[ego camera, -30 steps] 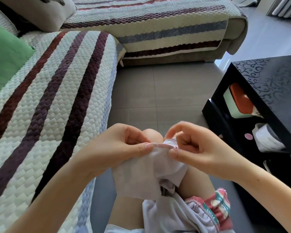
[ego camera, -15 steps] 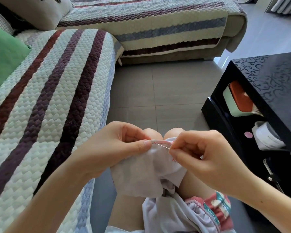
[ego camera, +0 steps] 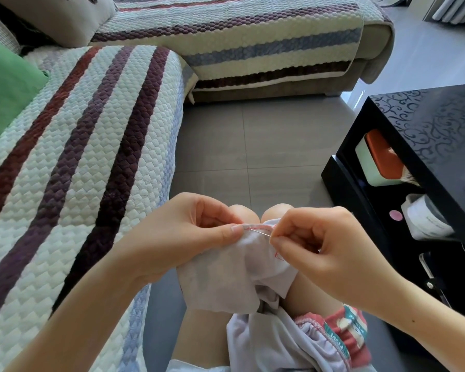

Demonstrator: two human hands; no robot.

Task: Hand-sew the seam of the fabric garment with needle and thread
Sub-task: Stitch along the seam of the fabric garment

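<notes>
Your left hand [ego camera: 188,237] pinches the pale lilac cotton garment [ego camera: 226,280] between thumb and forefinger at the left end of its pink-stitched folded seam [ego camera: 255,226]. Just below that seam lies the thin steel needle [ego camera: 261,232], its long axis running along the seam, tip toward your left thumb. Your right hand [ego camera: 320,251], right of the seam, pinches the needle's rear end, so it looks best placed to push leftward.

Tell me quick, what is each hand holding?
Left hand: pinching the pale fabric at its seam edge.
Right hand: pinching the needle.
</notes>
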